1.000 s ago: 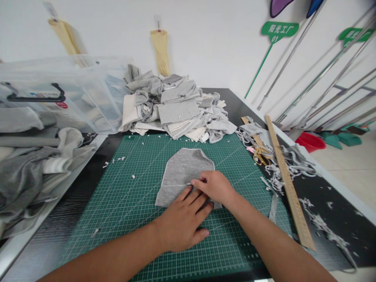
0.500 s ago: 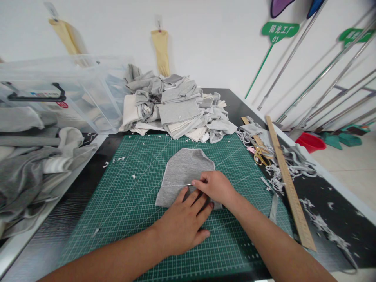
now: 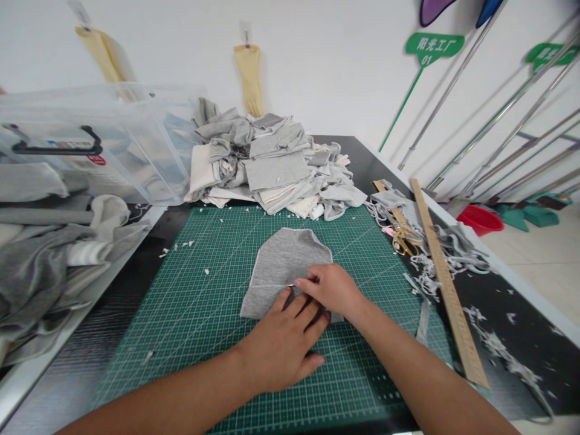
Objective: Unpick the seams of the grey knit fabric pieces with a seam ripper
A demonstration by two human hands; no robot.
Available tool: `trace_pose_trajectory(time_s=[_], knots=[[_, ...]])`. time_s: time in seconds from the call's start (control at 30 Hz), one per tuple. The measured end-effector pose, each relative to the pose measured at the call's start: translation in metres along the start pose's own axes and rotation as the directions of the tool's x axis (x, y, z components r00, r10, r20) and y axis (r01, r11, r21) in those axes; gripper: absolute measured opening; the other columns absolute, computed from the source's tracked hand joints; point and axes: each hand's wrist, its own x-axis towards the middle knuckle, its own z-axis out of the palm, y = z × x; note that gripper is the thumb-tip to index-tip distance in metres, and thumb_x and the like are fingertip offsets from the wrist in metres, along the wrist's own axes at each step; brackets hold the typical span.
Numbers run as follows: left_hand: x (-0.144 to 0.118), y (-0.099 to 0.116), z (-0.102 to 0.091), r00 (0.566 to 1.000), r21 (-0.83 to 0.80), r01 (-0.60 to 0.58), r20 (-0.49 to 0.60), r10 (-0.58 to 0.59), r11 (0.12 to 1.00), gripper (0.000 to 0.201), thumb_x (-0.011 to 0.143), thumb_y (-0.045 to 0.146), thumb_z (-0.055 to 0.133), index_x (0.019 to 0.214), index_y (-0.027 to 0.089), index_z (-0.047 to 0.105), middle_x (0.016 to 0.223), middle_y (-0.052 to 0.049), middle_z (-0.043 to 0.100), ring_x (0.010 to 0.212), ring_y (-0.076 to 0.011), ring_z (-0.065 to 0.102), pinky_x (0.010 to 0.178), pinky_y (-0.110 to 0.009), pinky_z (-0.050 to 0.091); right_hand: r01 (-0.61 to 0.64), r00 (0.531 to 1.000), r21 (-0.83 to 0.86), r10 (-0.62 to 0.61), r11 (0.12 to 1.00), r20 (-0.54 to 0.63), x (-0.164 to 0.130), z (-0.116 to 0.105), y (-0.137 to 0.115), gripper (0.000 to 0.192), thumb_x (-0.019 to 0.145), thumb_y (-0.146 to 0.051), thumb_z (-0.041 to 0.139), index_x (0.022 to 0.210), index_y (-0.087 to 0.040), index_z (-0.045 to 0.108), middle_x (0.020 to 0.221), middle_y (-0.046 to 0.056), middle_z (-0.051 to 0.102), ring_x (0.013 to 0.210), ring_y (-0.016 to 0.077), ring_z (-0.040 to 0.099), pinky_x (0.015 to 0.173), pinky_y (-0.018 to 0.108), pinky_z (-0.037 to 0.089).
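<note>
Almost nothing has shifted since the earlier frames: both hands stay where they were, with only a slight drift of the view. On the green cutting mat point(image 3: 190, 314) lies a grey fabric piece point(image 3: 283, 260), flat, its rounded end pointing away from the person. The left hand point(image 3: 283, 341) rests palm-down with fingers spread on the near edge of the fabric, pressing it to the mat. The right hand point(image 3: 333, 290) sits just beyond and right of it, on the fabric's near right corner, thumb and forefinger pinched together on a small thin metal tool point(image 3: 290, 284) whose tip lies on the stitched seam line; what kind of tool it is cannot be told. Most of the fabric extends away from both hands. A heap of grey and white cloth point(image 3: 272, 163) lies past the mat, a wooden ruler point(image 3: 446, 284) and scissors point(image 3: 401, 238) to the right, and a clear plastic bin point(image 3: 90, 145) to the left.
</note>
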Motion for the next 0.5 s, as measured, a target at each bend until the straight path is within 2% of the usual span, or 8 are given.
trace_pose_trajectory(time_s=[0.27, 0.5], knots=[[0.0006, 0.0003, -0.0026, 1.0, 0.001, -0.006, -0.003, 0.006, 1.0, 0.061, 0.089, 0.055, 0.037, 0.139, 0.021, 0.035, 0.141, -0.009, 0.037, 0.132, -0.032, 0.026, 0.109, -0.052, 0.015, -0.022, 1.0, -0.05, 0.023, 0.998, 0.018, 0.0036, 0.0009, -0.0029, 0.037, 0.082, -0.052, 0.053, 0.067, -0.02, 0.065, 0.064, 0.001, 0.065, 0.058, 0.0127, 0.054, 0.052, 0.025, 0.03], [0.0004, 0.0003, -0.0015, 1.0, -0.011, -0.008, 0.004, 0.008, 1.0, 0.061, 0.09, 0.055, 0.035, 0.14, 0.021, 0.033, 0.142, -0.009, 0.035, 0.133, -0.0324, 0.024, 0.109, -0.052, 0.014, -0.004, 1.0, -0.06, 0.003, 0.998, -0.018, 0.0027, 0.002, -0.0022, 0.038, 0.083, -0.053, 0.05, 0.067, -0.021, 0.064, 0.063, 0.001, 0.064, 0.058, 0.0132, 0.054, 0.052, 0.025, 0.028]])
